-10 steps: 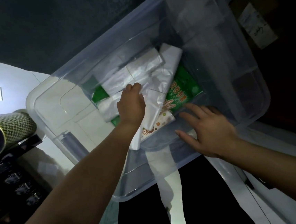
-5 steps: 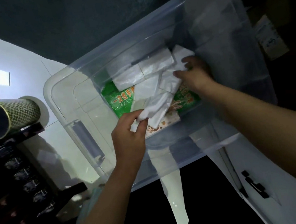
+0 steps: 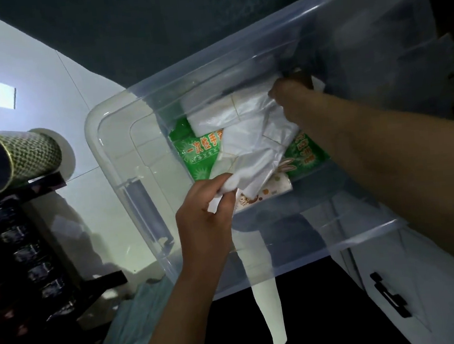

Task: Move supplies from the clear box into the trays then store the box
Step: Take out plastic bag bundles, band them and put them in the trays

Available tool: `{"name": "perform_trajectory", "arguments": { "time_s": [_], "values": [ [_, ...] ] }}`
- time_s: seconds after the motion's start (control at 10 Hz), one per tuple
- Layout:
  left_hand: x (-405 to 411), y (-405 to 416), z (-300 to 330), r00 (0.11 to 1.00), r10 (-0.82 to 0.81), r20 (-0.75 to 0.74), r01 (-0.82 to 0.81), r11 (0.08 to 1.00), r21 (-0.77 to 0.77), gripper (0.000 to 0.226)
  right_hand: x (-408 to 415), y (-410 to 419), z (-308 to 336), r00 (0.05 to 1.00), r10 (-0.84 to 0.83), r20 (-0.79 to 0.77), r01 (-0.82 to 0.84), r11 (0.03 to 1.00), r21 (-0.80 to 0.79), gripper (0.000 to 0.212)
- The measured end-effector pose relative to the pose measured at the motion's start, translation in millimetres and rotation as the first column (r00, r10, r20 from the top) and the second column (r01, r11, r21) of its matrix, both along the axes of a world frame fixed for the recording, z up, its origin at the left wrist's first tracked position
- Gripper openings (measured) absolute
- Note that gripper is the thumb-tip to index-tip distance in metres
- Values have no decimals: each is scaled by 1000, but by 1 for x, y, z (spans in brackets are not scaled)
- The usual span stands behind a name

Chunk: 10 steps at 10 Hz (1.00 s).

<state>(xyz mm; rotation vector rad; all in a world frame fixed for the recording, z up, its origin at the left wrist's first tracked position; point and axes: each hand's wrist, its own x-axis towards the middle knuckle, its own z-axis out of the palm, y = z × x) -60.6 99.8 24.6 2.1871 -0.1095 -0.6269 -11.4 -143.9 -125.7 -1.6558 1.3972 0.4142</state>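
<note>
My right hand has crossed from the near rim to the far side of the clear box and now pinches the far end of the white plastic bags. My left hand has slid back to the near end and grips the bunched bags there. The bags still lie in the box on the green packet, so nothing has left yet. Both ends held: I judge a lift out toward the trays comes next; no trays in view.

Single head-worn view. It looks steeply down, at close range, into a clear plastic storage box. Both forearms enter from below.
</note>
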Motion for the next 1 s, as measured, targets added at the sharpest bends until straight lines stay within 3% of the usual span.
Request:
{"name": "perform_trajectory", "arguments": {
  "time_s": [0.1, 0.2, 0.3, 0.4, 0.5, 0.6, 0.8, 1.0],
  "values": [
    [10, 5, 16, 999, 15, 38, -14, 1000, -18, 19, -3, -7, 37, 978, -189, 90, 179, 977, 115, 42],
    [19, 5, 36, 997, 79, 5, -79, 993, -84, 20, -21, -6, 70, 966, -218, 138, 203, 972, 114, 38],
    [36, -1, 73, 976, 201, -80, -214, 956, -201, 27, -51, -6, 139, 948, -155, 279, 163, 987, -4, 15],
    [49, -4, 106, 956, 268, -116, -290, 924, -250, 20, -76, -8, 192, 945, 127, 301, -68, 978, -198, 8],
    [65, -11, 144, 947, 289, -139, -318, 904, -286, 15, -96, -12, 258, 817, 510, 271, -363, 819, -445, 17],
    [74, -21, 183, 973, 201, -111, -225, 931, -287, 20, -103, -13, 322, 622, 716, 316, -507, 676, -535, 17],
    [70, -34, 243, 985, -14, -172, -61, 904, -423, 21, -112, -17, 419, 394, 736, 550, -628, 653, -424, 15],
    [43, -38, 284, 969, -201, -144, 101, 853, -512, 24, -102, -18, 468, 309, 647, 697, -615, 695, -373, 18]
  ]
}}
